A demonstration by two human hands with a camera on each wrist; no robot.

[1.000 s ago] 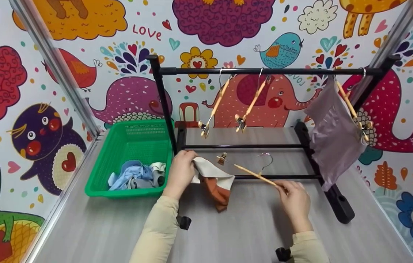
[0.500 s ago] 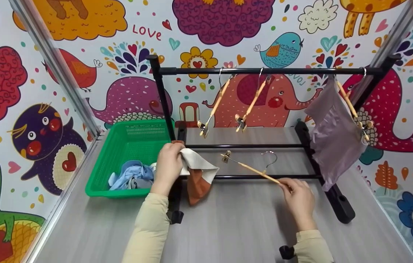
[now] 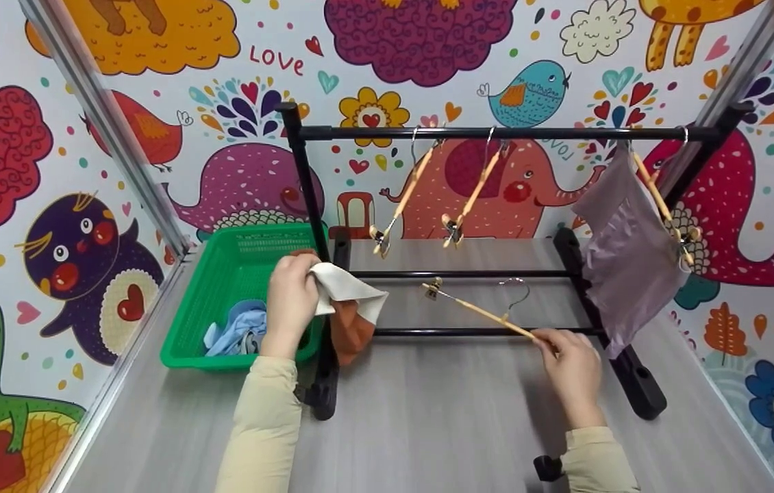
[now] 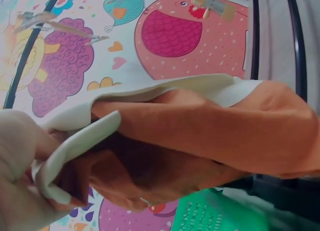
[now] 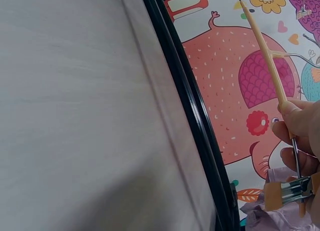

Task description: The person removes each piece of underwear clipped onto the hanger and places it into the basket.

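Observation:
My left hand (image 3: 291,294) pinches an orange garment with a cream band (image 3: 354,332) by that band, in front of the rack's left post. In the left wrist view the garment (image 4: 210,136) droops in folds, its band partly gaping. Its exact kind is unclear. To the right, my right hand (image 3: 573,370) grips a wooden clip hanger (image 3: 483,313) near one end, with the hook upward and the far clip pointing left. The right wrist view shows fingers around the hanger (image 5: 265,51) close to its near metal clip (image 5: 295,190). Garment and hanger are apart.
A green basket (image 3: 178,308) at the left holds blue and grey clothes (image 3: 240,327). Two bare hangers, a left one (image 3: 411,186) and a middle one (image 3: 479,188), hang from the black rack's top bar (image 3: 544,134). A mauve garment (image 3: 623,253) hangs at the right end.
My left hand has moved left and slightly upward with the garment, now overlapping the basket's right side. My right hand and its hanger have shifted a little to the right.

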